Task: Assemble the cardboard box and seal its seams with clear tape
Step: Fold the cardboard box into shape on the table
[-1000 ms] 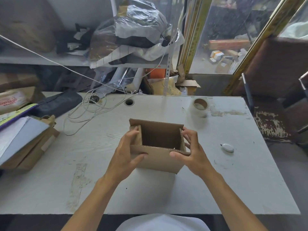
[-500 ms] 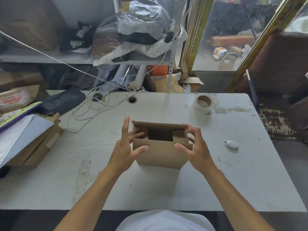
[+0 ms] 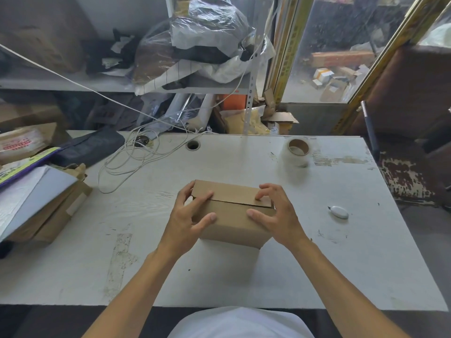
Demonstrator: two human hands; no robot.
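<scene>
Cardboard box (image 3: pixel 233 222) at the middle of the desk (image 3: pixel 317 264), top flaps folded shut, far flap overlapping the near one along a slanting seam. Left hand (image 3: pixel 188 222) gripping the box's left end, fingers curled over the top edge, thumb on the near flap. Right hand (image 3: pixel 277 215) clamped on the right end, fingertips pressing the far flap down. Roll of clear tape (image 3: pixel 296 152) near the far right corner. Small white cutter (image 3: pixel 338 212) toward the right edge. White cable (image 3: pixel 127 164) coiled far left.
</scene>
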